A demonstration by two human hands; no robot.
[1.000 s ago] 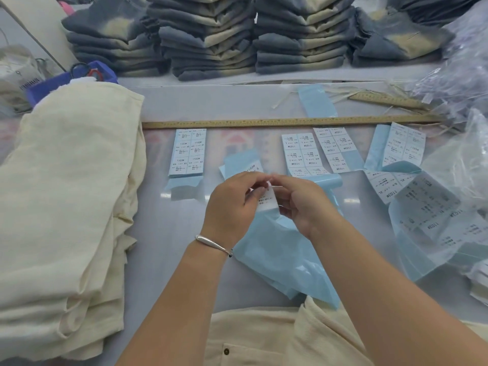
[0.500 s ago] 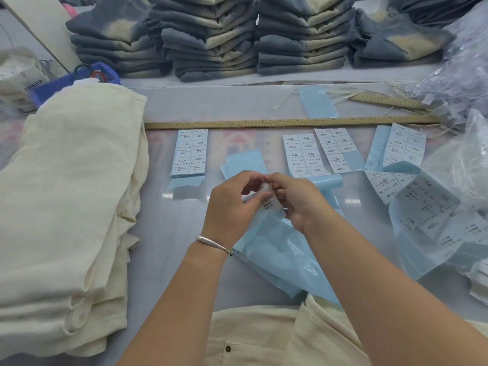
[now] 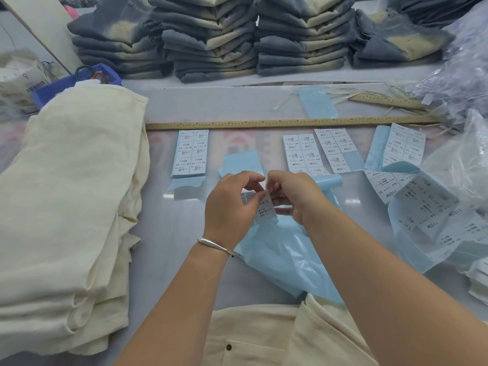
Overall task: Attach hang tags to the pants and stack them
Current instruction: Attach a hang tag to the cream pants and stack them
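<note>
My left hand and my right hand meet over the middle of the table and together pinch a small white printed label, which hangs down between them. Beneath the hands lies a crumpled sheet of light blue backing paper. A stack of folded cream pants fills the left side of the table. Another cream garment lies at the near edge under my forearms. Sheets of white size labels lie in a row beyond the hands.
A long wooden ruler crosses the table behind the label sheets. Stacks of folded grey-and-cream pants line the far edge. Clear plastic bags pile up at the right. A blue bin stands at the far left.
Both hands have drawn slightly nearer to me with the label, which now hangs free of the blue backing sheet. The backing sheet has dropped flatter onto the table.
</note>
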